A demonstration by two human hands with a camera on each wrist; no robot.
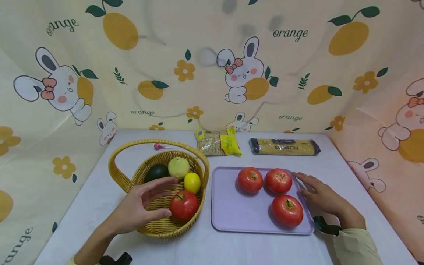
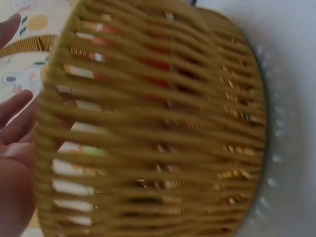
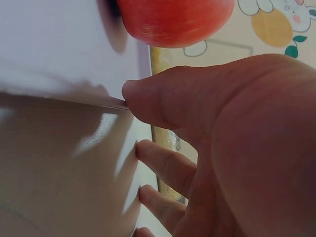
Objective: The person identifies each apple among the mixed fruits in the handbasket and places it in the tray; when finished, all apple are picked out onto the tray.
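My left hand (image 1: 139,206) hovers over the left side of the wicker basket (image 1: 155,233), fingers spread and holding nothing. Its thumb tip is close to a red apple (image 1: 184,206) in the basket; whether they touch I cannot tell. Behind that apple lie a yellow lemon (image 1: 192,183), a pale green round fruit (image 1: 179,168) and a dark green avocado-like fruit (image 1: 156,173), partly hidden by my fingers. At the right edge of the lilac tray (image 1: 238,217), my right hand (image 1: 322,195) rests its thumb on the rim, other fingers extended beside it. Three red apples (image 1: 287,211) sit on the tray.
At the back of the white table (image 1: 258,250) lie a yellow-and-clear bag of dry food (image 1: 216,142) and a spaghetti pack (image 1: 285,147). A pink lollipop (image 1: 158,146) shows behind the basket's tall handle (image 1: 155,141). A printed cloth hangs behind.
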